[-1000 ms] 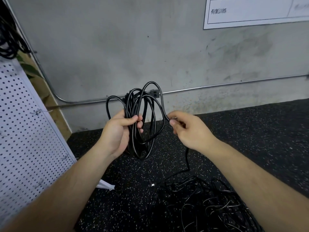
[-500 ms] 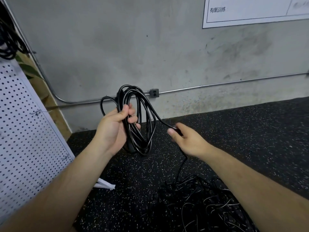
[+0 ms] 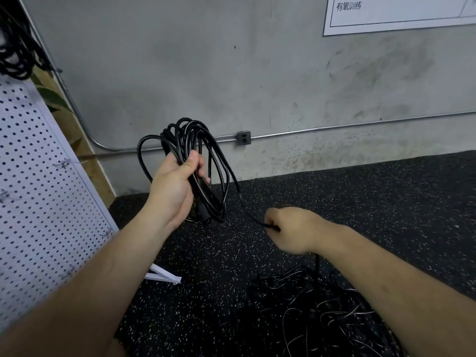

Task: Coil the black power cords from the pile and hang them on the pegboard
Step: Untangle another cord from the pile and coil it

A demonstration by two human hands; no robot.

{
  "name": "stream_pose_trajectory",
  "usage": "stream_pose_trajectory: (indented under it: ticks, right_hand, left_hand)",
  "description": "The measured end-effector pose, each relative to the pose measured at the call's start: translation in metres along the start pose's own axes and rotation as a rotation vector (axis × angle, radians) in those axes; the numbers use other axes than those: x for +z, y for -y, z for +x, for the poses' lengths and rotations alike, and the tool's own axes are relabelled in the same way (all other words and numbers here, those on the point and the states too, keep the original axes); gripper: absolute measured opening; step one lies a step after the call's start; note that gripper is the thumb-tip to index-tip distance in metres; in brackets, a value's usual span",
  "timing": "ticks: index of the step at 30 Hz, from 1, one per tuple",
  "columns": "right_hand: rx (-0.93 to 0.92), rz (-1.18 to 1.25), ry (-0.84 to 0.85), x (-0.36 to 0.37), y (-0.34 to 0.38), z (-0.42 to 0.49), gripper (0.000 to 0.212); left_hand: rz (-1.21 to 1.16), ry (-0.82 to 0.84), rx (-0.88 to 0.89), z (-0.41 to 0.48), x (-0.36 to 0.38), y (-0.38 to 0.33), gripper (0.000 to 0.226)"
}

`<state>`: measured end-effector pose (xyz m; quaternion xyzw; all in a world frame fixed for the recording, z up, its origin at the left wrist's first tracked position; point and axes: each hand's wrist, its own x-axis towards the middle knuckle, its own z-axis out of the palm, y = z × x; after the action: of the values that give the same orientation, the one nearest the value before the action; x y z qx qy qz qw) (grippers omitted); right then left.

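Two hands (left hand (image 3: 175, 186), right hand (image 3: 291, 230)), one coiled cord (image 3: 188, 132), one cord pile (image 3: 322, 318), one pegboard (image 3: 38, 189)

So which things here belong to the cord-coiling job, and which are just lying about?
Job: coil gripped in the left hand; free strand gripped in the right hand; cord pile; pegboard; black cords at top left.
Lying about: white strips on the floor; wall outlet; conduit; wall notice; leaves.

left hand (image 3: 177, 181): raised, palm facing back, thumb and fingers curled round coil (image 3: 206, 161)
right hand (image 3: 291, 229): lower, knuckles up, fist closed on cord (image 3: 247, 210)
left forearm (image 3: 90, 279): bare, angled up from bottom-left
right forearm (image 3: 386, 274): bare, reaching in from bottom-right
hands: apart
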<state>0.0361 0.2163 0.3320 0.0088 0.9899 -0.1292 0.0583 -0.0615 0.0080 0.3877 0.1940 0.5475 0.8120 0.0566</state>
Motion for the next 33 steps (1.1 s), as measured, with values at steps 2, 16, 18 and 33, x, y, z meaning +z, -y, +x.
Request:
stream_pose_trajectory:
  ticks: [2,16,18,33]
  right_hand:
    - [-0.070,-0.100,0.028,-0.011,0.013,-0.012,0.025]
    - [-0.131,0.039,-0.576,-0.046,0.041,-0.026,0.045]
    - [-0.087,0.157,-0.592,-0.049,0.041,-0.028,0.045]
    - [-0.071,0.987,-0.460,-0.016,0.018,-0.038,0.023]
  left_hand:
    - [0.068,0.008,0.009,0.000,0.001,0.005,0.005]
    - [0.377,0.352,-0.114,-0.031,0.031,0.032,0.018]
    - [0.365,0.381,-0.170,-0.031,0.030,0.030,0.020]
    - [-0.072,0.179,-0.306,-0.005,0.011,0.013,0.017]
